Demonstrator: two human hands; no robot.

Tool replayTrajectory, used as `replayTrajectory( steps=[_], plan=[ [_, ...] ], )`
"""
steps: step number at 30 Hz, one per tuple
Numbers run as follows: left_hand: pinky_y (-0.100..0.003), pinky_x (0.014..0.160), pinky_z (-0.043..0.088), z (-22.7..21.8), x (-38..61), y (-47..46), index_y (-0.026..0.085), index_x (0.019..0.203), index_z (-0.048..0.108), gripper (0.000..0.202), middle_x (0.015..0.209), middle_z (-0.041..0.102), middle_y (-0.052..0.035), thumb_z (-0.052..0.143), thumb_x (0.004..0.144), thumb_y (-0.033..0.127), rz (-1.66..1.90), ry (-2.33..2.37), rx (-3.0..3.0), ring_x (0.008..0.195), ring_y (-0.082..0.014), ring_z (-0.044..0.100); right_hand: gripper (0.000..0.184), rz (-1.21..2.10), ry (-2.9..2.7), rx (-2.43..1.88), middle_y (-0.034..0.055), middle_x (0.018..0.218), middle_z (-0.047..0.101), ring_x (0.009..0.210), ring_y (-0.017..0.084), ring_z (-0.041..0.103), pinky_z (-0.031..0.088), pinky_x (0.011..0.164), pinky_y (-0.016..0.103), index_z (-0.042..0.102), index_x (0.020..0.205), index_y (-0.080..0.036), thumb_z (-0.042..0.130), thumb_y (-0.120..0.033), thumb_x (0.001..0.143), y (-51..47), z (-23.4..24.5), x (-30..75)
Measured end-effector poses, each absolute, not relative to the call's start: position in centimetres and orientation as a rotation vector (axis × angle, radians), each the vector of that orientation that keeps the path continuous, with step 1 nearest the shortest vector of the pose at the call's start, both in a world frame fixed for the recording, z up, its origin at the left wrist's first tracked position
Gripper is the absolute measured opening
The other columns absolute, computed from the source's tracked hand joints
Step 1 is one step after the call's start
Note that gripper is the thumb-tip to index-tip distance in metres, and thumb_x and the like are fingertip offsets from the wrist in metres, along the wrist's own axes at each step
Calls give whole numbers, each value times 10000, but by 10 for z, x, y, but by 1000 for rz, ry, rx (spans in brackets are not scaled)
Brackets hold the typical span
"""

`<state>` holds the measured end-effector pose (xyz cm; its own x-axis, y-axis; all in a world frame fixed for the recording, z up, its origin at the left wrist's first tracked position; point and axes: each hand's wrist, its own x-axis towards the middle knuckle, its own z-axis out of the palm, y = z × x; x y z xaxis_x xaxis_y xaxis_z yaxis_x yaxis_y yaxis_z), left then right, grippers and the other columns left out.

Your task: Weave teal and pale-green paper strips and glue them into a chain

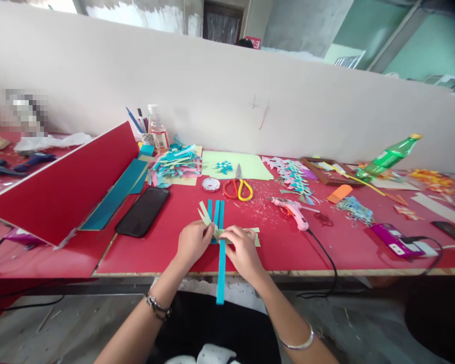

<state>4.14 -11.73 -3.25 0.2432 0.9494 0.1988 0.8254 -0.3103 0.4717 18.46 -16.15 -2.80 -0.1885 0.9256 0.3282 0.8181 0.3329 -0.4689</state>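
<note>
Near the front edge of the red table (280,247), my left hand (192,242) and my right hand (243,251) pinch a small weave of paper strips. Blue strips (221,273) run away from me and hang over the table edge; pale green strips (205,213) cross them sideways. Both hands have their fingers closed on the strips where these cross. A bracelet shows on each wrist.
A black phone (142,211) lies left of my hands. Behind are red-and-yellow scissors (238,188), a pink glue gun (293,211) with a black cord, a green sheet (246,167), piles of cut paper (176,164), a pen cup (147,136), a green bottle (389,159) and a red divider board (64,182).
</note>
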Motion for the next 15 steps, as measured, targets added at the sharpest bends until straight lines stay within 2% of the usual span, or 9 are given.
replayTrajectory(
  steps=[6, 11, 15],
  plan=[
    [-204, 483, 235, -33, 40, -118, 153, 573, 549, 403, 581, 557, -28, 312, 840, 340, 685, 1609, 2259, 545, -114, 494, 105, 324, -1914, -1619, 0, 753, 584, 757, 158, 528, 264, 714, 310, 536, 697, -197, 491, -262, 765, -147, -34, 183],
    [-203, 477, 237, -33, 40, -118, 155, 581, 545, 393, 580, 562, -24, 313, 843, 334, 692, 1606, 2269, 534, -111, 496, 70, 245, -1841, -1694, -5, 743, 558, 737, 161, 514, 263, 716, 317, 481, 740, -191, 525, -243, 723, -145, -38, 182],
    [-208, 472, 240, -33, 41, -118, 149, 576, 561, 415, 569, 566, -34, 315, 841, 352, 669, 1645, 2266, 528, -118, 502, 62, 229, -1958, -1618, 13, 823, 547, 833, 170, 503, 271, 757, 320, 507, 807, -204, 482, -190, 752, -144, -34, 188]
  ],
)
